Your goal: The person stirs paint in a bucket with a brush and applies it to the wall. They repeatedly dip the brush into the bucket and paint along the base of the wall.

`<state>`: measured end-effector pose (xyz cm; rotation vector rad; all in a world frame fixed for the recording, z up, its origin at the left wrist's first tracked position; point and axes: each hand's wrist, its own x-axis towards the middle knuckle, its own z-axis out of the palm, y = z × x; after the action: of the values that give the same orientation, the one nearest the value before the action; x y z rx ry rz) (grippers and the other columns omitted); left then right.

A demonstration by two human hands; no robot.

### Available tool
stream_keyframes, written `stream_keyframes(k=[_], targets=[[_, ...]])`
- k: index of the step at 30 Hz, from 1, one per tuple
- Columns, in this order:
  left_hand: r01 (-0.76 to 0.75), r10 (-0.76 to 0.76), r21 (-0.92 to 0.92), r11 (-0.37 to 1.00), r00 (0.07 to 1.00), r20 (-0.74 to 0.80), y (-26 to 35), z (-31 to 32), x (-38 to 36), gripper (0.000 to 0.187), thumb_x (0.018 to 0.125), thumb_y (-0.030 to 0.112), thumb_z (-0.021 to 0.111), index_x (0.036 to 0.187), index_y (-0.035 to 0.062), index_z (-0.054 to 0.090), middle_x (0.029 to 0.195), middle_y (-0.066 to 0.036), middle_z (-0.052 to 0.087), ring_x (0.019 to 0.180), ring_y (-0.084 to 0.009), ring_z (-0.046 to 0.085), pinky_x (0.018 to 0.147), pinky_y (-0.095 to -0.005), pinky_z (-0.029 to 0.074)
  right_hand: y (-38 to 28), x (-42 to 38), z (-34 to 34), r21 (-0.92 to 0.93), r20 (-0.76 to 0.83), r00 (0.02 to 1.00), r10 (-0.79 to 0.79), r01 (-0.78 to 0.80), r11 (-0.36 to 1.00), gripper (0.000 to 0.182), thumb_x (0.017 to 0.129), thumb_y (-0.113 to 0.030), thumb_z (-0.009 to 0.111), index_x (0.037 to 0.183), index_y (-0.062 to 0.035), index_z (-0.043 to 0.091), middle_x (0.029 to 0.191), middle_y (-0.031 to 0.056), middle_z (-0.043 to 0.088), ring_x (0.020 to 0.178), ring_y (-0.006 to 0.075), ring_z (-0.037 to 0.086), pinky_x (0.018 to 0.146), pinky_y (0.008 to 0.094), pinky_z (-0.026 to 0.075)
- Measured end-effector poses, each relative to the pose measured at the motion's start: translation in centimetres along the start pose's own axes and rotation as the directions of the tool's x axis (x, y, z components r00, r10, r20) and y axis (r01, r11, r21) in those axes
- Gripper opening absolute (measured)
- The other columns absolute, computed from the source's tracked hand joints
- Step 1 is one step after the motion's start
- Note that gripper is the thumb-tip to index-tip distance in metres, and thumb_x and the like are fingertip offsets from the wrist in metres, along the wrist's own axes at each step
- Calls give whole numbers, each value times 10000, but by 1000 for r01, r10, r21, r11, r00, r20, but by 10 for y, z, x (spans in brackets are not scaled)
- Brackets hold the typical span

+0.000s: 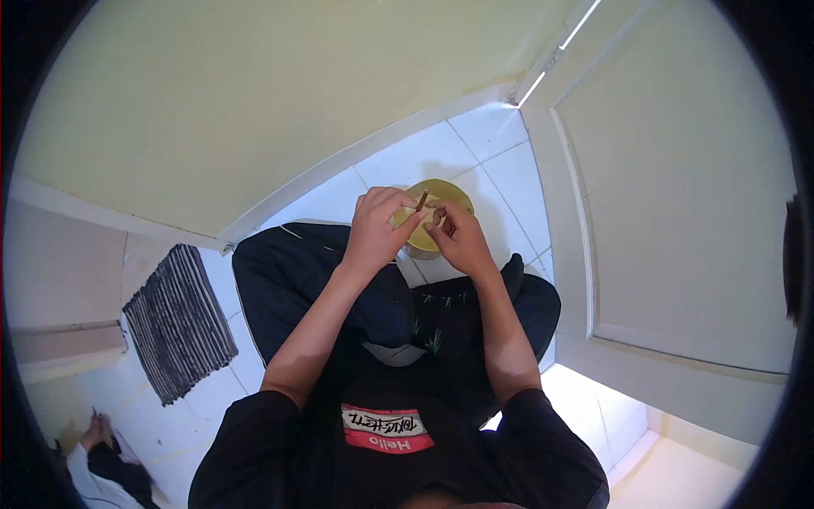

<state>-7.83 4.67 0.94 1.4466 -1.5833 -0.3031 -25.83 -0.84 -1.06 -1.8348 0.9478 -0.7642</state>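
My left hand (383, 222) pinches a short reddish-brown stick (422, 200) between thumb and fingers, tilted with its upper end pointing away from me. Close beside it, my right hand (460, 236) has its fingers curled in and the thumb near the fingertips; whatever it may hold is too small to make out. Both hands are over a yellow round container (441, 188), apparently a bucket, which stands on the floor in front of my crossed legs. The hands hide much of its opening, so its contents do not show clearly.
White floor tiles (500, 191) surround the container. A pale door (678, 212) stands on the right, and a yellowish wall (254, 102) runs ahead. At left lies a black-and-white striped mat (180, 322). Part of another person (106, 458) appears at the lower left.
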Motion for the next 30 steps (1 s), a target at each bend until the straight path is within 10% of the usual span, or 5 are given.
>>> stream_keyframes(k=[8,15,20,26,30], targets=[[-126,119,147,981,991,54,45,12,20,191,817,201,758,896,58,657,1080,-63,663,1036,-289,583,920,-387,401,20,-3,-4,12,-168,976,-142,146,989,219,888,-180,702,1001,6,681,719,84,635,581,122,557,544,278,438],[131,-293,573,809,935,200,-37,-66,-36,180,941,190,590,1025,46,657,964,-119,671,981,-302,604,897,-416,406,24,-5,-34,-146,-271,953,-138,101,984,204,898,-177,655,831,14,683,728,159,667,633,278,633,588,373,488],[70,-188,654,753,976,113,-74,-95,-88,256,967,231,551,1110,40,645,987,-110,683,991,-289,610,920,-421,406,27,-3,-29,-234,-292,915,-279,214,948,209,905,-214,614,832,-26,668,772,170,664,734,363,644,665,441,510],[93,-202,641,762,974,98,-72,-79,-75,289,973,274,533,1084,42,666,1006,-107,690,1001,-274,616,927,-405,400,19,-8,-39,-150,-56,995,-83,74,986,220,904,-196,601,814,0,646,777,181,662,758,376,644,676,448,508],[97,-249,641,762,957,151,-72,-81,-74,306,996,292,485,1091,58,657,1028,-125,679,1005,-302,607,943,-422,390,26,-5,-41,-243,-254,958,-135,72,967,244,903,-191,596,781,16,641,782,187,663,771,386,639,705,460,503]])
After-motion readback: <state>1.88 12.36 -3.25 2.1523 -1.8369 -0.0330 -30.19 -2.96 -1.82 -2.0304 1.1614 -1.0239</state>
